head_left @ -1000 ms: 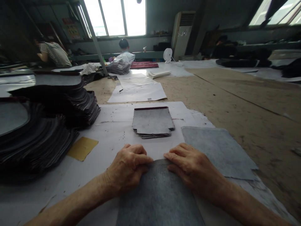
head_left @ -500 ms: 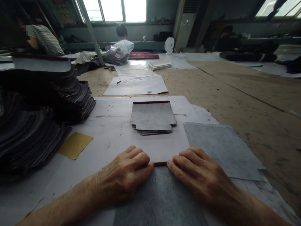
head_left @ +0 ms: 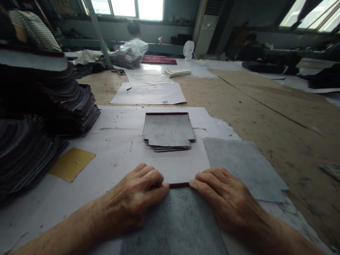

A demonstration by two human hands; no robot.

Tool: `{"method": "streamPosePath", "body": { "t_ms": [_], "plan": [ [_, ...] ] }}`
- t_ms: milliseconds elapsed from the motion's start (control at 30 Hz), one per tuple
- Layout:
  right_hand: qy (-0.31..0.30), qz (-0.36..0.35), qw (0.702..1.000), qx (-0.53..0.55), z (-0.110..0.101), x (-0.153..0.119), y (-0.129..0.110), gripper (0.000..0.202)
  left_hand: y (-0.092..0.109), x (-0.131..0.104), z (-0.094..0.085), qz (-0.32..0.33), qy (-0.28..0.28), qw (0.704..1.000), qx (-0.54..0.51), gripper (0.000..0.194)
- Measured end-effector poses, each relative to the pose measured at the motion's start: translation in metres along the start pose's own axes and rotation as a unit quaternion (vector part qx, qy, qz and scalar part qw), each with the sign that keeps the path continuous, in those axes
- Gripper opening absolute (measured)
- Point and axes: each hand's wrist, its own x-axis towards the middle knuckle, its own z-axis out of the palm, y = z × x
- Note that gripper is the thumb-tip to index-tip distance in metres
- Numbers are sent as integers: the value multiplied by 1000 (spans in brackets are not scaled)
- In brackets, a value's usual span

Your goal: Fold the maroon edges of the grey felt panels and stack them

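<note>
A grey-backed fabric piece [head_left: 177, 223] lies flat in front of me, with a narrow maroon folded strip [head_left: 179, 185] along its far edge. My left hand [head_left: 135, 194] has its fingers curled over the left part of that fold, thumb pressed on it. At the right end, my right hand [head_left: 228, 198] pinches the same fold with thumb and fingers together. Both corners of the fold are hidden under the hands. Just beyond lies a small stack of similar grey pieces [head_left: 168, 129], the top one with a maroon folded edge.
Tall stacks of dark fabric pieces [head_left: 47, 95] stand at left, near a yellow card [head_left: 73, 163]. Another grey fabric piece [head_left: 239, 163] lies at right. White paper [head_left: 117, 156] covers the table under my hands. A white fan [head_left: 188, 49] and other people are farther back.
My hands have moved slightly apart, so more of the maroon fold shows between them. The view has shifted a little, moving the surroundings leftward.
</note>
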Motion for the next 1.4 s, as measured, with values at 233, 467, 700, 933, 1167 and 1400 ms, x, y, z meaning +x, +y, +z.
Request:
{"method": "streamPosePath", "body": {
  "t_ms": [233, 467, 700, 933, 1167, 1400],
  "plan": [
    [21, 54, 998, 17, -1, -4, -2, 23, 0, 0, 2, 1, 14, 1000, -5, 31],
    [35, 93, 995, 20, -1, -6, -3, 19, 0, 0, 3, -3, 16, 1000, -17, 33],
    [6, 86, 996, 39, -4, -10, -3, 26, 1, 0, 1, -1, 15, 1000, -5, 31],
    [-2, 204, 975, 90, -12, -14, 1, 18, 0, 1, 1, 6, 12, 1000, -9, 34],
    [75, 190, 979, -3, -17, -2, -11, 20, -1, 1, 2, 6, 9, 1000, -7, 32],
    [27, 94, 995, -36, 20, 21, -43, 31, -1, -1, 2, 11, -1, 1000, 9, 30]
  ]
}}
